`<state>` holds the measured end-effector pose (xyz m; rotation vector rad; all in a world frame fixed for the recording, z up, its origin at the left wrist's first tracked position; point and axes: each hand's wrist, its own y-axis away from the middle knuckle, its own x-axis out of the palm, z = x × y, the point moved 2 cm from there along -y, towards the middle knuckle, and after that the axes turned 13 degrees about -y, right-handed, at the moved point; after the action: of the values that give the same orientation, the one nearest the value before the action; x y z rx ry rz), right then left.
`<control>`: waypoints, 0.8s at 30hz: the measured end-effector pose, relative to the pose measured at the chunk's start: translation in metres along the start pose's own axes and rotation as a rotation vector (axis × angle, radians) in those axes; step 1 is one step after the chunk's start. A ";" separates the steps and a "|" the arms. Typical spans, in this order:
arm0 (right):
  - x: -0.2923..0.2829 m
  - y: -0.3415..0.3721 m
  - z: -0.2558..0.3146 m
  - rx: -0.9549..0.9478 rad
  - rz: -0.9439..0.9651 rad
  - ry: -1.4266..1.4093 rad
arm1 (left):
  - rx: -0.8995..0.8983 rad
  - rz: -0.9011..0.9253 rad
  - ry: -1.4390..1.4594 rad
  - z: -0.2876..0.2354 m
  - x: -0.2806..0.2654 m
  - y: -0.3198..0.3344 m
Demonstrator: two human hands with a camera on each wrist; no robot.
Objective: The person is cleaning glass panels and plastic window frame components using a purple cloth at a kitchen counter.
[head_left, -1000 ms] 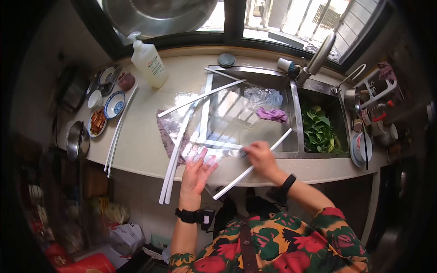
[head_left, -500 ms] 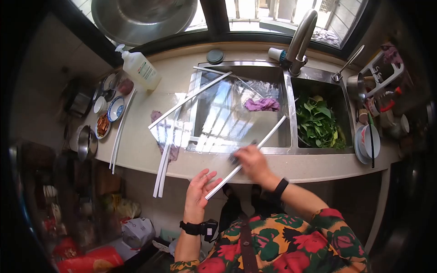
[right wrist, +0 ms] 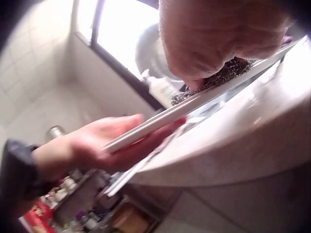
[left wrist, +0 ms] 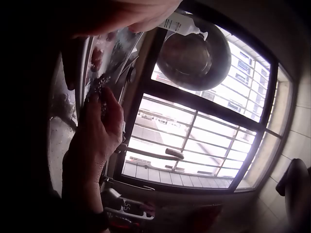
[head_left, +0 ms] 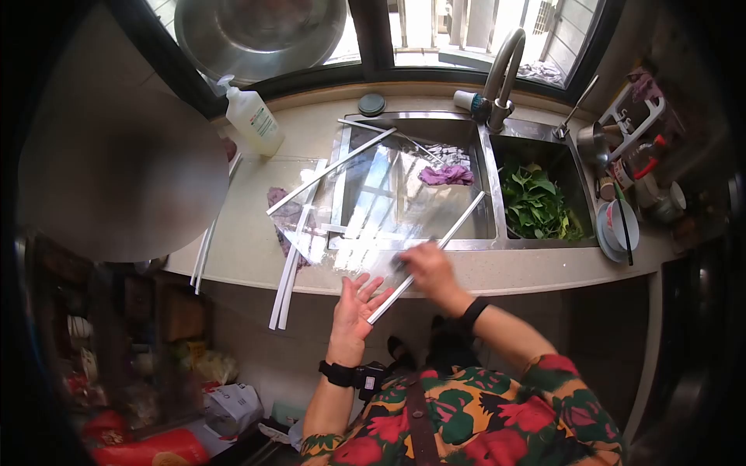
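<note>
A clear glass-like panel (head_left: 369, 233) with white edge strips (head_left: 466, 215) lies slanted over the counter edge and the left sink basin. My left hand (head_left: 355, 314) supports its near corner, palm up with fingers spread and fairly straight; the right wrist view shows the white strip crossing this hand. In my right hand (head_left: 432, 272) is a dark steel wool scrubber (right wrist: 223, 77), gripped and pressed against the panel just beside the right-hand strip. The palm and bent fingers partly cover the scrubber.
Loose white strips (head_left: 286, 287) stick out past the counter edge over a purple cloth. Another purple cloth (head_left: 447, 175) lies in the left basin (head_left: 489, 186); leafy greens (head_left: 536, 202) fill the right one. A pump bottle (head_left: 255, 123) stands behind; bowls (head_left: 619, 233) sit at right.
My left hand has shifted toward the panel's near corner. The right hand has moved slightly left with the scrubber, staying by the right-hand strip. The head view has also shifted.
</note>
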<state>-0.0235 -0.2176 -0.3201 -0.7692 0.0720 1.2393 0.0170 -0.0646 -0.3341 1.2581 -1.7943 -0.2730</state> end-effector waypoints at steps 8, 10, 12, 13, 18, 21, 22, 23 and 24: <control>-0.024 -0.030 -0.053 0.144 -0.125 0.331 | 0.043 0.098 0.071 0.006 -0.002 0.003; -0.020 -0.034 -0.043 0.137 -0.078 0.337 | 0.076 0.158 0.045 0.000 0.005 0.004; 0.017 -0.028 -0.018 0.005 -0.035 0.297 | 0.105 0.178 0.033 0.002 -0.002 -0.008; 0.034 -0.024 0.000 -0.055 0.011 0.203 | 0.125 0.190 0.015 0.004 -0.004 -0.013; 0.026 -0.020 -0.003 -0.015 0.050 0.095 | 0.117 0.109 0.053 0.000 0.002 -0.004; -0.049 -0.017 -0.071 0.220 -0.078 0.229 | 0.054 0.156 0.202 0.004 -0.002 -0.007; -0.066 -0.017 -0.079 0.243 -0.086 0.269 | 0.051 0.158 0.167 0.007 -0.004 -0.010; -0.064 -0.013 -0.085 0.247 -0.081 0.275 | 0.043 0.158 0.128 0.011 -0.006 -0.013; -0.059 -0.010 -0.084 0.220 -0.078 0.273 | 0.033 0.159 0.132 0.011 -0.006 -0.011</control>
<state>-0.0066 -0.3139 -0.3521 -0.7367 0.3917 1.0272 0.0163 -0.0684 -0.3503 1.1219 -1.7792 -0.0696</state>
